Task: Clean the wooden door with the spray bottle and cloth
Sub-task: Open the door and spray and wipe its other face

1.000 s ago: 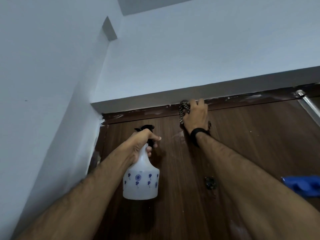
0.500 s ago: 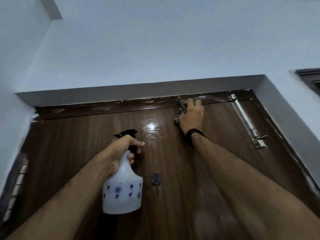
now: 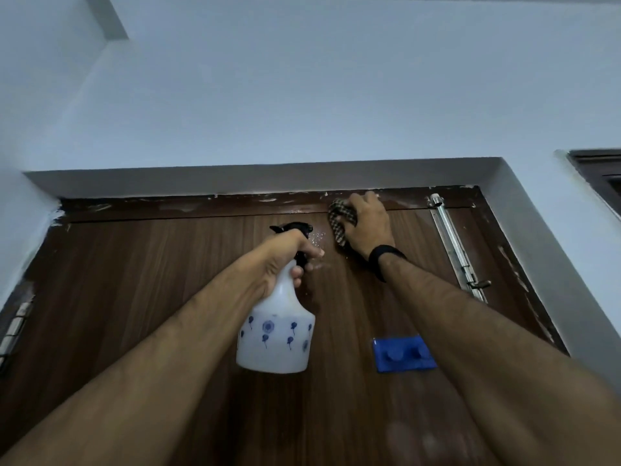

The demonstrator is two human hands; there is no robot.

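we faced the top of the wooden door, dark brown with a vertical grain, set in a recess of the pale wall. our left hand was wrapped around the neck of the spray bottle, a white bottle with small blue flower prints and a black trigger head, one finger curled at the trigger; the nozzle pointed at the door, just left of the cloth, and tiny droplets glinted on the wood beside it. our right hand gripped the checked cloth, fingers curled over it and pressing it against the door close under the top frame, where pale paint smears showed. a black band sat on that wrist. to the right of the hand a metal slide bolt ran down the door. lower, between the bottle and the right forearm, a blue hook plate was fixed to the wood. a hinge showed at the left edge.
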